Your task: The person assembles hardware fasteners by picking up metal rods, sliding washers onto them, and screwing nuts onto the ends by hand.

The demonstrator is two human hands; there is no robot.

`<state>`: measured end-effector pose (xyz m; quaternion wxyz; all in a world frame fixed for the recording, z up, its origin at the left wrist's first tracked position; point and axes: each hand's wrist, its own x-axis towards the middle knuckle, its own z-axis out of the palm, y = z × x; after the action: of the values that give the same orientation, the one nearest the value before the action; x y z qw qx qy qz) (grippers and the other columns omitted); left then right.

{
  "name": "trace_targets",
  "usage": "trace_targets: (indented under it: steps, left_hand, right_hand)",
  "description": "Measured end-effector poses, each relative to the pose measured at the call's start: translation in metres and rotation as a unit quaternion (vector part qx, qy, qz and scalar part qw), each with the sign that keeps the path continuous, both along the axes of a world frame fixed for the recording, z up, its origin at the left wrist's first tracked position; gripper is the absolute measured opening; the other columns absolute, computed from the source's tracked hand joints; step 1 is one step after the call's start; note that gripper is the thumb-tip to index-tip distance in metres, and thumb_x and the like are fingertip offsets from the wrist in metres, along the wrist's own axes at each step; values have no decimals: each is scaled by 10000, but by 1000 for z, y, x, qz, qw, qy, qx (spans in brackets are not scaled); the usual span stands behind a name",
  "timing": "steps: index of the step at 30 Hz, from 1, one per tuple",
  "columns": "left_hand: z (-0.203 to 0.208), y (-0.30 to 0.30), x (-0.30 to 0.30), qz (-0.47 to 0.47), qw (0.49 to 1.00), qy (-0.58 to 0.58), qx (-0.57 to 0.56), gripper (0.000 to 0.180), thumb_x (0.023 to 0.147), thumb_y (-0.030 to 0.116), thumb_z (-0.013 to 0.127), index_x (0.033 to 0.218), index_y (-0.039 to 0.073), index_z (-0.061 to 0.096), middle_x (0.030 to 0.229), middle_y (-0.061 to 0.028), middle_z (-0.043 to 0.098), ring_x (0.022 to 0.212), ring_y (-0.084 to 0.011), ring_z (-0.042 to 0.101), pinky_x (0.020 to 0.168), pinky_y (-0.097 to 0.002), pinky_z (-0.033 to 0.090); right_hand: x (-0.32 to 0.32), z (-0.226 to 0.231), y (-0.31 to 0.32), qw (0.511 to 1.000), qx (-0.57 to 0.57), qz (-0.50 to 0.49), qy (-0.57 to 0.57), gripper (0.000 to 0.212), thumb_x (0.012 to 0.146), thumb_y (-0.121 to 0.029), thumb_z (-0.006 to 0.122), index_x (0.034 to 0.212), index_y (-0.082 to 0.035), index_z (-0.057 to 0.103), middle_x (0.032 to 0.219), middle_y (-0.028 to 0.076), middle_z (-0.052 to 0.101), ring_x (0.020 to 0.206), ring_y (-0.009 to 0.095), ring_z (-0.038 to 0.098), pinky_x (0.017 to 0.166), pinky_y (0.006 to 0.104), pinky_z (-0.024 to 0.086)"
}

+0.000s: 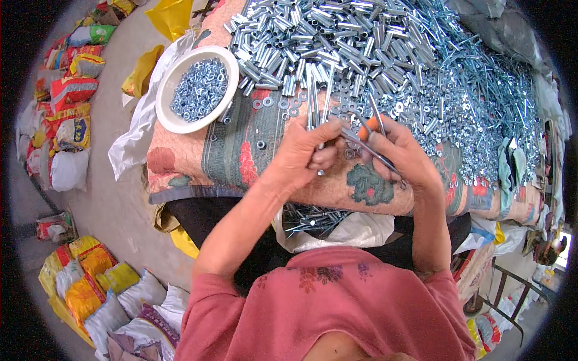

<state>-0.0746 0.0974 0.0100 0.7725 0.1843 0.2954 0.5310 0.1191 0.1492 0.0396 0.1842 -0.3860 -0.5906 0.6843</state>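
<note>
Both my hands are over the front of a patterned cloth. My left hand is closed around several long metal rods, which stick up past the thumb. Fingers of my right hand are closed on thin metal rods; one slants toward my left fingertips and another points up and away. What the curled fingers cover is hidden. Beyond the hands lie loose flat washers and a large heap of short shiny metal tubes. A single nut-like ring lies left of my left hand.
A white bowl of small metal rings stands at the left on the cloth. Thin rods and small hardware spread over the right side. A white sack with rods inside is at my lap. Filled bags line the floor at left.
</note>
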Motion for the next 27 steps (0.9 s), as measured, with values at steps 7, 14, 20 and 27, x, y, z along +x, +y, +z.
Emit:
trace_targets:
  steps: [7, 14, 20, 27]
  left_hand:
    - [11, 0, 39, 54, 998, 17, -14, 180, 824, 182, 617, 926, 55, 541, 658, 14, 524, 413, -39, 382, 350, -163, 281]
    - [11, 4, 70, 45, 998, -7, -35, 217, 852, 276, 578, 914, 71, 542, 724, 14, 540, 478, -65, 434, 386, -196, 313]
    - [19, 32, 35, 117, 992, 0, -38, 255, 866, 310, 555, 858, 55, 544, 790, -41, 578, 586, -84, 513, 467, -220, 389]
    - [11, 78, 27, 64, 916, 394, 27, 233, 782, 256, 632, 805, 47, 531, 645, -102, 598, 623, -251, 615, 502, -341, 450]
  right_hand:
    - [-11, -6, 10, 975, 10, -205, 81, 193, 918, -258, 457, 902, -80, 529, 707, -3, 540, 533, 48, 497, 429, 182, 385]
    - [-29, -15, -6, 906, 201, -362, 90, 188, 923, -201, 455, 938, -35, 541, 765, 25, 561, 649, 74, 509, 592, 213, 435]
    - [-6, -30, 2, 902, 236, -348, 93, 182, 921, -166, 450, 989, -15, 526, 724, 27, 557, 637, 88, 539, 583, 216, 458]
    - [3, -35, 9, 898, 225, -356, 127, 182, 923, -161, 438, 1007, -25, 524, 683, 18, 542, 560, 70, 512, 501, 195, 428]
